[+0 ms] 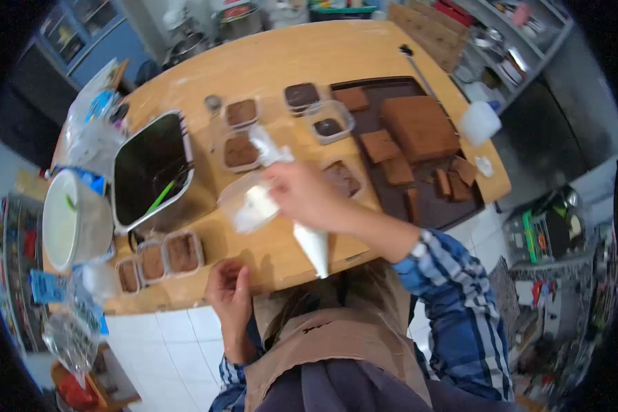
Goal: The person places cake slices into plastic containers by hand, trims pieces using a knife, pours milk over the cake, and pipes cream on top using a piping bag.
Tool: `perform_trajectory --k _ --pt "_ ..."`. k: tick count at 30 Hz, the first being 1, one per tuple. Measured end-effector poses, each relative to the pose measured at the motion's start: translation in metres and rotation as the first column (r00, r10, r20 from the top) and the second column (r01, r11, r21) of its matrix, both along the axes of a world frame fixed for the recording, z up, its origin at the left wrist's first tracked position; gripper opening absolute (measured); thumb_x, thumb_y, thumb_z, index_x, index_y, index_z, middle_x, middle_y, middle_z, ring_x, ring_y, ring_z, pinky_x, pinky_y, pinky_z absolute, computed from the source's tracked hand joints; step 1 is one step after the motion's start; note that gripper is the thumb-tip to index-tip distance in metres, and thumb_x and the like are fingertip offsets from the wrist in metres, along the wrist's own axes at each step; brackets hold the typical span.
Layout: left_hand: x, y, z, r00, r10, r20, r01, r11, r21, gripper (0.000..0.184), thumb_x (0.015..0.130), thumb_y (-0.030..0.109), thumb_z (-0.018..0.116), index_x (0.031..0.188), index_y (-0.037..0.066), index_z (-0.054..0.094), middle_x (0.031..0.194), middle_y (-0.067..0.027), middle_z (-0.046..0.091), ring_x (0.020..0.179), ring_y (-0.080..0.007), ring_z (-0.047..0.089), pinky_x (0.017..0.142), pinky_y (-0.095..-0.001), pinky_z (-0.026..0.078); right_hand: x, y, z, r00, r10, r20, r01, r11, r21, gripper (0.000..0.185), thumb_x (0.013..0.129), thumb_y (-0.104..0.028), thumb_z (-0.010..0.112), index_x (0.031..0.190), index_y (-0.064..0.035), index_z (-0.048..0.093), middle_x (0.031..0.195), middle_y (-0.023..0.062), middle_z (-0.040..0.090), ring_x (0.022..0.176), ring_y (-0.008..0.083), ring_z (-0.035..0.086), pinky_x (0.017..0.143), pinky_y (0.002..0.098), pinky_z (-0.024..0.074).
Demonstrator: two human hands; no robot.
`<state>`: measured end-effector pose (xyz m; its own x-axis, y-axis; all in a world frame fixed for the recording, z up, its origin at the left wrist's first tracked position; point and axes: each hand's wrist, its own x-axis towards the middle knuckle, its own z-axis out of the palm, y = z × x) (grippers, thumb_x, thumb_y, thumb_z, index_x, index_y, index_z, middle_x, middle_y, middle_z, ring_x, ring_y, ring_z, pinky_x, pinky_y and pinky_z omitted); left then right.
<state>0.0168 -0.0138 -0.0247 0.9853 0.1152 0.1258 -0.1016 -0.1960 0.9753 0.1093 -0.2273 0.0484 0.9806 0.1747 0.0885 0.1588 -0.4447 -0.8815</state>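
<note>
My right hand (299, 196) is closed around a piping bag (312, 248) filled with white cream. Its twisted end sticks out above my fist and the pointed end hangs over the table's front edge. Just left of that fist is a clear plastic tub (237, 209) with something white in or above it, blurred by motion. My left hand (230, 292) is by the front edge, fingers loosely curled and apart, holding nothing. Near it stand several small tubs of brown cake (183, 252). Further tubs of cake (241, 150) sit behind the clear one.
A dark tray (453, 209) on the right bears a brown cake block (419, 128) and cut pieces. On the left stand a deep metal pan (120, 182) with a green-handled utensil and a white bucket (79, 223). A tub with dark filling (327, 127) is near the middle.
</note>
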Motion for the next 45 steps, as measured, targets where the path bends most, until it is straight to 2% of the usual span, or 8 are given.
perform_trajectory --k 2,4,14,21,26,32,40,45 --pt "0.000 -0.001 -0.001 1.000 -0.009 0.008 0.009 1.000 -0.006 0.018 0.080 0.000 0.061 0.096 -0.002 0.053 0.081 -0.0049 0.057 0.070 -0.0088 0.054 0.062 -0.0200 0.044 0.010 0.018 -0.028 0.958 0.058 0.280 -0.017 0.989 -0.148 0.015 0.071 -0.001 0.056 0.085 0.0038 0.059 0.073 0.0222 0.060 0.068 0.0349 0.061 0.062 0.0405 0.0479" --pt "-0.001 0.001 0.001 1.000 -0.002 0.016 0.001 0.999 0.034 0.017 0.081 -0.001 0.060 0.097 -0.002 0.053 0.081 -0.0045 0.056 0.069 -0.0083 0.053 0.061 -0.0198 0.044 0.010 0.031 -0.029 0.981 0.093 0.170 -0.075 0.991 -0.111 0.012 0.068 0.000 0.055 0.080 0.0027 0.058 0.071 0.0233 0.058 0.072 0.0398 0.058 0.066 0.0441 0.0459" --pt "0.000 -0.001 0.000 1.000 0.021 -0.011 -0.021 1.000 0.006 0.017 0.081 0.000 0.060 0.096 -0.002 0.052 0.080 -0.0047 0.057 0.067 -0.0073 0.053 0.059 -0.0186 0.043 -0.023 0.016 0.007 0.977 0.124 0.174 -0.086 0.973 -0.214 0.019 0.076 -0.006 0.058 0.093 0.0006 0.053 0.081 0.0208 0.060 0.076 0.0396 0.058 0.069 0.0463 0.0445" --pt "-0.002 -0.004 0.005 0.999 0.050 -0.007 -0.051 0.997 -0.061 0.015 0.082 0.001 0.060 0.095 -0.001 0.052 0.079 -0.0036 0.057 0.067 -0.0067 0.052 0.059 -0.0181 0.043 -0.071 -0.128 0.065 0.744 -0.310 0.592 0.552 0.784 -0.283 0.024 0.077 -0.008 0.064 0.100 0.0007 0.061 0.083 0.0108 0.064 0.069 0.0162 0.062 0.062 0.0271 0.0490" --pt "-0.006 -0.008 0.009 0.996 0.069 0.063 -0.068 0.997 -0.019 0.014 0.082 0.000 0.059 0.095 -0.001 0.053 0.081 -0.0039 0.057 0.068 -0.0068 0.052 0.060 -0.0182 0.043 -0.102 -0.242 0.052 0.567 -0.669 0.482 0.823 0.436 -0.363 0.031 0.077 -0.020 0.063 0.098 0.0029 0.062 0.090 0.0183 0.065 0.085 0.0300 0.064 0.073 0.0348 0.0484" --pt "-0.008 -0.011 0.014 0.991 0.075 0.114 -0.070 0.996 -0.050 0.013 0.082 0.000 0.060 0.093 -0.001 0.053 0.082 -0.0041 0.056 0.070 -0.0074 0.052 0.063 -0.0189 0.043 -0.117 -0.255 0.041 0.500 -0.839 0.212 0.783 0.335 -0.523 0.029 0.075 -0.017 0.065 0.096 0.0020 0.062 0.093 0.0167 0.065 0.085 0.0237 0.063 0.076 0.0309 0.0465" --pt "-0.009 -0.010 0.021 0.978 0.111 0.175 -0.107 0.994 -0.032 0.012 0.081 0.001 0.060 0.091 -0.001 0.054 0.081 -0.0053 0.056 0.069 -0.0080 0.053 0.062 -0.0189 0.044 -0.108 -0.214 0.019 0.595 -0.671 0.443 0.785 0.604 -0.139 0.029 0.067 -0.009 0.069 0.093 0.0020 0.061 0.097 0.0156 0.061 0.098 0.0296 0.056 0.086 0.0355 0.0424" --pt "-0.007 -0.010 0.019 0.978 0.091 0.189 -0.091 0.996 -0.007 0.011 0.083 0.002 0.059 0.093 0.001 0.053 0.081 -0.0054 0.056 0.069 -0.0096 0.053 0.062 -0.0208 0.045 -0.099 -0.188 0.006 0.743 -0.446 0.499 0.658 0.619 -0.428 0.027 0.065 -0.009 0.069 0.090 0.0000 0.062 0.096 0.0141 0.062 0.092 0.0326 0.054 0.082 0.0387 0.0424"
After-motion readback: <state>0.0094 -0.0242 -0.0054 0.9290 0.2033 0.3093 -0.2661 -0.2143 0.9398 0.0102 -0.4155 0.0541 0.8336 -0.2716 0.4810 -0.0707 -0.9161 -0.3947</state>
